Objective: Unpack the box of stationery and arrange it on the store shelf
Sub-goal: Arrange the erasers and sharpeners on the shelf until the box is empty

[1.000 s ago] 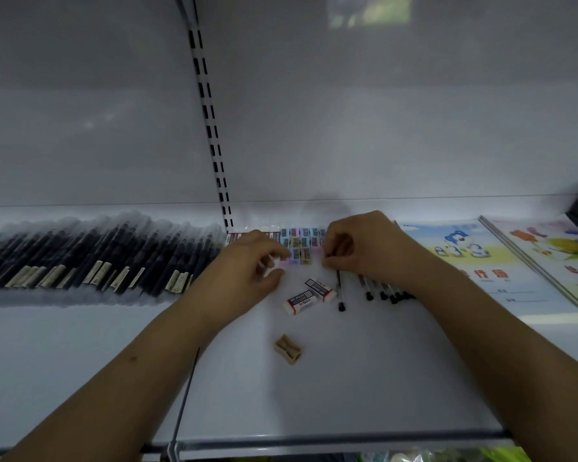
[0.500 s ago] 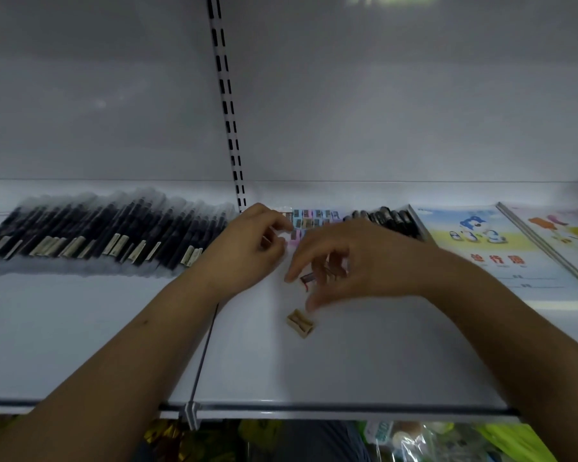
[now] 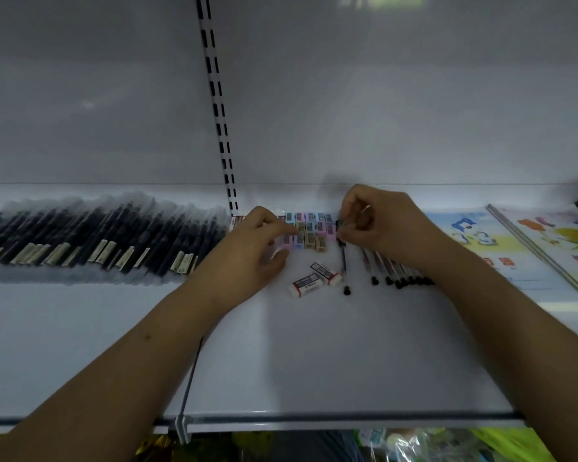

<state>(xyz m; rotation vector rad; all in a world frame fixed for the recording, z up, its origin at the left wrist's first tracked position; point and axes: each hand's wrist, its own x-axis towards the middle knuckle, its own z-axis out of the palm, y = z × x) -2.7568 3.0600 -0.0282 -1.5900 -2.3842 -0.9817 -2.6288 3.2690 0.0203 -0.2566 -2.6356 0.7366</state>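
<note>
Erasers [image 3: 316,278] before sharpeners [image 3: 309,230], seemingly beside pens [image 3: 391,268]

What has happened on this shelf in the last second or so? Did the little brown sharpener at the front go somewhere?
Yes. The lone tan sharpener left the bare front of the shelf: the right hand came down to it half a second ago and has gone back up beside the sharpener rows, where it now lies at the front. The left hand stayed by the rows. The two erasers, wrapped pens and workbooks did not move.
</note>
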